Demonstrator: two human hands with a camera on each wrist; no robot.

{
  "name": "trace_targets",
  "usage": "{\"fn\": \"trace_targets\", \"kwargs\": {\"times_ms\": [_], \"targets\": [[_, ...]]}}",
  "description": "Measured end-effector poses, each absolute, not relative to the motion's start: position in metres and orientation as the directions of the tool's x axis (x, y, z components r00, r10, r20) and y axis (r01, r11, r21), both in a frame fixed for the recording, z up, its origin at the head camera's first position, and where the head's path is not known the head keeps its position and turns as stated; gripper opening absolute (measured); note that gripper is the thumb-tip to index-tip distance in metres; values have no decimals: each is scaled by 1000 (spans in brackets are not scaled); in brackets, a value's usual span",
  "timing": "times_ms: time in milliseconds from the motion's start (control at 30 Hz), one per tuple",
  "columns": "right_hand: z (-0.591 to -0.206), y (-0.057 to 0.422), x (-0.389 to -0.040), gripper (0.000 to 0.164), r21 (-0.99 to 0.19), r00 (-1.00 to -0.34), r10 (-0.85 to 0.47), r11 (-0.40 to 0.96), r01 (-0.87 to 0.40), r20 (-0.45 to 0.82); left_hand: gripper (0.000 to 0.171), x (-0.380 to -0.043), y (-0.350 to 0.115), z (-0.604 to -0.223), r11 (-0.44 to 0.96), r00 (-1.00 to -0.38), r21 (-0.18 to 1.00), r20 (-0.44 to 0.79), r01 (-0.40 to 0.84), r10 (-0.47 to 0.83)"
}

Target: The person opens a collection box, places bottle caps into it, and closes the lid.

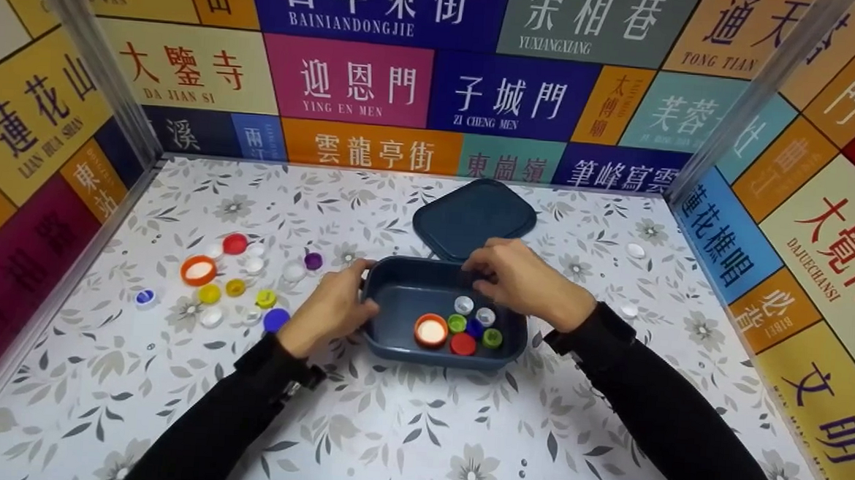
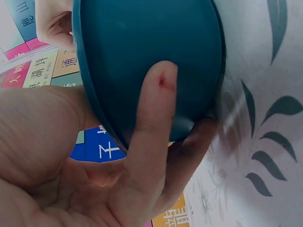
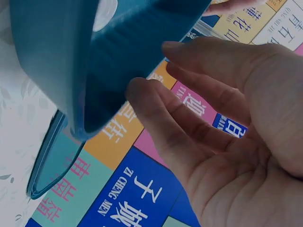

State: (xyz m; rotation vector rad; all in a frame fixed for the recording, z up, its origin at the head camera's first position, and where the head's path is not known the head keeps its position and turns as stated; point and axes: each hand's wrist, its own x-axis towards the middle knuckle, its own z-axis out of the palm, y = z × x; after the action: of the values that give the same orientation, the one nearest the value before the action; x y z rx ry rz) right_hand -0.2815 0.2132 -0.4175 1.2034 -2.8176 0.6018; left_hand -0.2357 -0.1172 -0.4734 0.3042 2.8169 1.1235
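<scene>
A dark blue plastic box [image 1: 400, 352] stands on the table, with several bottle caps on its floor, among them an orange-rimmed cap [image 1: 431, 330] and a red cap [image 1: 463, 344]. My left hand [image 1: 327, 304] grips the box's left end, thumb over the rim. In the left wrist view, one finger lies along the outer wall [image 2: 128, 42]. Above the box's far right part is my right hand [image 1: 524, 278], its fingers bent. The right wrist view shows a gap between thumb and fingers and nothing held; the fingertips are close to the rim, contact unclear.
The matching dark blue lid [image 1: 476, 217] lies behind the box. Left of it are several loose caps, including an orange one [image 1: 198, 270], a red one [image 1: 235, 243] and a blue one [image 1: 275, 320]. Two white caps [image 1: 635, 250] lie at right. Printed panels [image 1: 355, 82] enclose the table.
</scene>
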Motion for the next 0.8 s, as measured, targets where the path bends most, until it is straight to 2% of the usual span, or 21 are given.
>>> {"fn": "trace_targets", "kwargs": {"times_ms": [333, 600, 800], "targets": [[-411, 227, -293, 29, -350, -752, -622, 669, -655, 218, 76, -236, -116, -474, 711, -976, 689, -30, 137, 217], [-415, 250, -307, 52, -399, -842, -485, 742, -539, 235, 75, -235, -115, -474, 716, -977, 687, -41, 124, 208], [-429, 284, -332, 65, -433, -902, -364, 792, -431, 233, 74, -235, -115, -472, 717, -979, 685, -25, 132, 204]]}}
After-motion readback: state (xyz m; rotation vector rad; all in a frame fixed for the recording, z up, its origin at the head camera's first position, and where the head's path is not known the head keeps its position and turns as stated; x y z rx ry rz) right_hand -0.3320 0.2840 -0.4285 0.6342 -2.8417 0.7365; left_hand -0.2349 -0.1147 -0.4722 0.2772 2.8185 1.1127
